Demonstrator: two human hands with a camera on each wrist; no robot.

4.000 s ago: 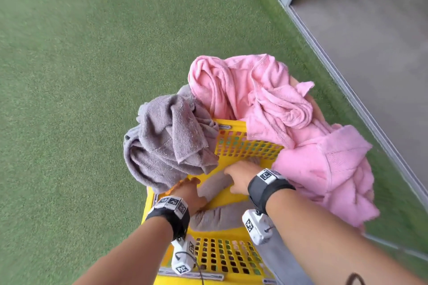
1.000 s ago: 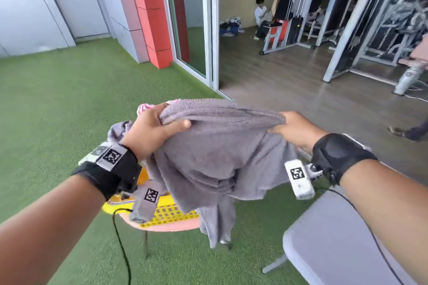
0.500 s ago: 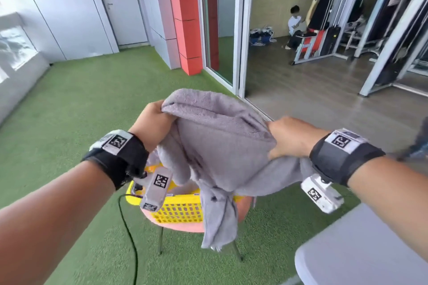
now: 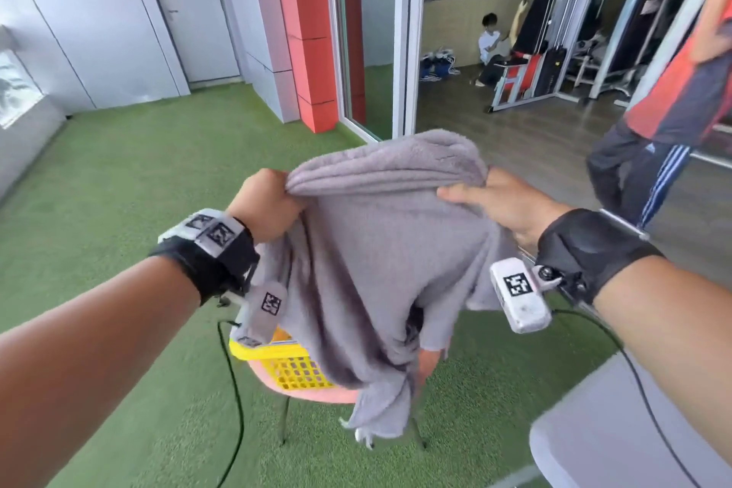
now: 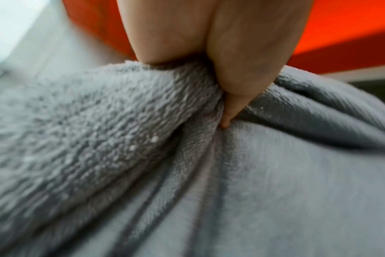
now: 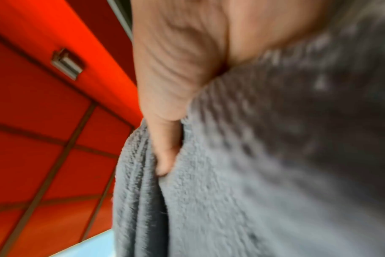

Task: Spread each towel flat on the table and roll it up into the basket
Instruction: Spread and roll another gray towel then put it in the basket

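A grey towel hangs bunched in the air between my two hands, its lower end dangling past the basket. My left hand grips its top edge on the left; in the left wrist view the fingers dig into the grey towel. My right hand holds the top edge on the right, thumb over the cloth; the right wrist view shows the thumb pressed into the towel. The yellow basket sits on a pink chair below, mostly hidden by the towel.
A white table corner lies at the lower right. Green turf covers the floor. A person in an orange top and dark trousers stands at the right; another sits by gym equipment beyond the glass door frame.
Both hands have lifted the grey towel out of the basket and hold it up. My view has swung up and right, bringing the standing person into sight.
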